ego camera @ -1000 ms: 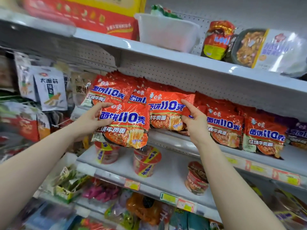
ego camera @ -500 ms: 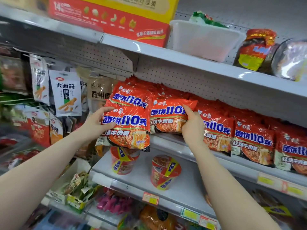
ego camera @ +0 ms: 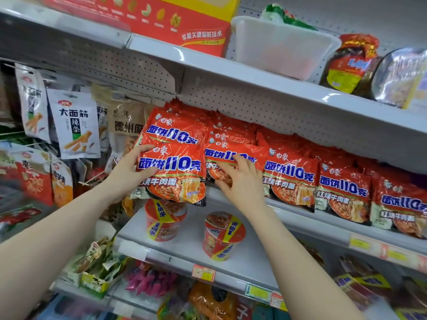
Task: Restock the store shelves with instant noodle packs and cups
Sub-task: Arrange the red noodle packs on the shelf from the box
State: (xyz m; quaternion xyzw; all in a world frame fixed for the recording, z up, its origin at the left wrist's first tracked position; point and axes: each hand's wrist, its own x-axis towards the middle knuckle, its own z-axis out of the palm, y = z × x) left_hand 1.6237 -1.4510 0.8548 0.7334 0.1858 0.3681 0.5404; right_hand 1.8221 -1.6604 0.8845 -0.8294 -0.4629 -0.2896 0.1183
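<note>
white pegboard store shelving, three tiers in view. middle shelf (ego camera: pixel 323 219) carries a row of red noodle packs (ego camera: pixel 342 188), standing face-out. left hand (ego camera: pixel 129 174) grips the front pack (ego camera: pixel 178 179) by its left edge at the row's left end, thumb on the face; its bottom hangs past the shelf lip. right hand (ego camera: pixel 240 183) has fingers spread and loose, tips touching the neighbouring pack (ego camera: pixel 233 139), not pinching. lower shelf (ego camera: pixel 184 252) has two noodle cups (ego camera: pixel 163 224) (ego camera: pixel 223 236), apart, left one partly behind the held pack. top shelf (ego camera: pixel 254 73): red carton (ego camera: pixel 184 26), white tub (ego camera: pixel 282 47). snack bags (ego camera: pixel 74 125) hang left.
</note>
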